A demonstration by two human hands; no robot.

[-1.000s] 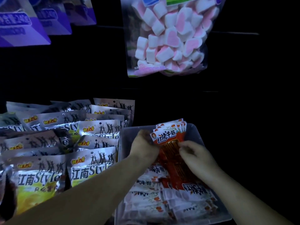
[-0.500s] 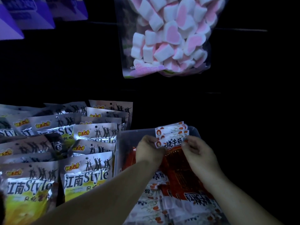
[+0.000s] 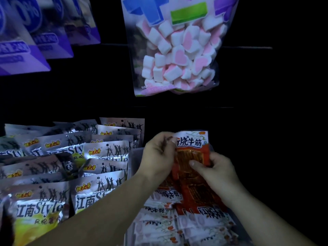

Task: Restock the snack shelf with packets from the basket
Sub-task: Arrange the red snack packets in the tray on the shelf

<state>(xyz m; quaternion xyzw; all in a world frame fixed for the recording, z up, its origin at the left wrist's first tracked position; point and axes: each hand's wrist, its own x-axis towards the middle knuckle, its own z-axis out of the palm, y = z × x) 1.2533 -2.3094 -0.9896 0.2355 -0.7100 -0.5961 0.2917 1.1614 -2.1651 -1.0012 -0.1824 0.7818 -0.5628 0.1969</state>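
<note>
Centrally, lower frame: left-hand grip (image 3: 158, 154) pinches top-left corner of flat red-orange plastic snack packet (image 3: 192, 153); right-hand grip (image 3: 219, 172) clasps its right edge, above clear plastic basket (image 3: 137, 158).

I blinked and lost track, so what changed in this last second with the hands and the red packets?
The left hand moved up to pinch the top corner of the front red packet; the right hand slid down from the packet tops, its thumb now across the packet's middle. The clear basket, silver packets and marshmallow bag stayed put.
</note>
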